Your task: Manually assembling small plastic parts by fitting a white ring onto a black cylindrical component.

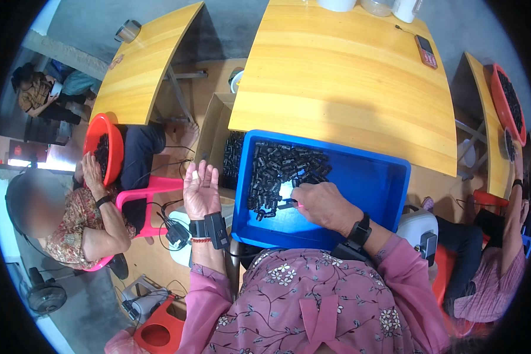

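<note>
My left hand is held palm up beside the left wall of a blue plastic bin. Its fingers are open, with a white wrap on one finger, and nothing shows in the palm. Inside the bin lies a heap of small black plastic parts, mostly toward its left side. My right hand is over the bin, thumb and fingers closed in a pinch near the heap's front edge. A bit of pink and a dark tip stick out at the fingertips; what they belong to cannot be made out.
A yellow wooden table stands beyond the bin, with a phone on it. An open cardboard box with black parts is left of the bin. Co-workers sit on both sides, near red basins of black parts. Cables hang by a pink stool.
</note>
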Demonstrator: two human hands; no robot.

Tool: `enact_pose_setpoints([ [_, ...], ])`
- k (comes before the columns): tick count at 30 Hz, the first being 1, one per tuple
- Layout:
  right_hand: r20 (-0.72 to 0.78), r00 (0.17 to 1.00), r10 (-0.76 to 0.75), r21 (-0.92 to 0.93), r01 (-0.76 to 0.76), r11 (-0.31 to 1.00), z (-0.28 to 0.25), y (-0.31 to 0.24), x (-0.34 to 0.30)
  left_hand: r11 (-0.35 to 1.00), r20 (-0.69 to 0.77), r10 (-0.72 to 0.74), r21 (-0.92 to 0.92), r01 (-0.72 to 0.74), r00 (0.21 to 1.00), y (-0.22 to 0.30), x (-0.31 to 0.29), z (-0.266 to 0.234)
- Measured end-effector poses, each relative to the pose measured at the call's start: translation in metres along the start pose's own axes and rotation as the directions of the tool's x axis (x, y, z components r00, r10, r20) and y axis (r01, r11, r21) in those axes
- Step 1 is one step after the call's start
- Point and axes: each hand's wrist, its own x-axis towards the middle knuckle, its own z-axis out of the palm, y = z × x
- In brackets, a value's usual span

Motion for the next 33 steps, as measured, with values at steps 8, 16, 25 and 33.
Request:
enact_pose_setpoints([
  [8, -0.004, 1.000, 0.004, -0.068, -0.004, 0.998, 0.000, -0.004, 0.001, 0.975, 0.145, 0.069, 0.201, -0.098, 0.987, -0.007, -0.016, 0.007],
  [16, -0.282, 0.910, 0.305, 0.679, -0.035, 0.733, -0.012, -0.009, 0.002, 0.894, 0.386, -0.161, 0.448, -0.032, 0.908, -0.034, -0.076, 0.053],
  [25, -0.281, 0.903, 0.326, 0.802, 0.034, 0.596, -0.016, -0.016, -0.004, 0.883, 0.442, -0.458, 0.324, 0.339, 0.771, -0.064, -0.090, 0.059],
  [33, -0.124, 0.940, 0.319, 0.922, -0.011, 0.388, -0.014, -0.003, -0.003, 0.867, 0.446, -0.494, 0.322, 0.381, 0.746, -0.070, -0.091, 0.056],
])
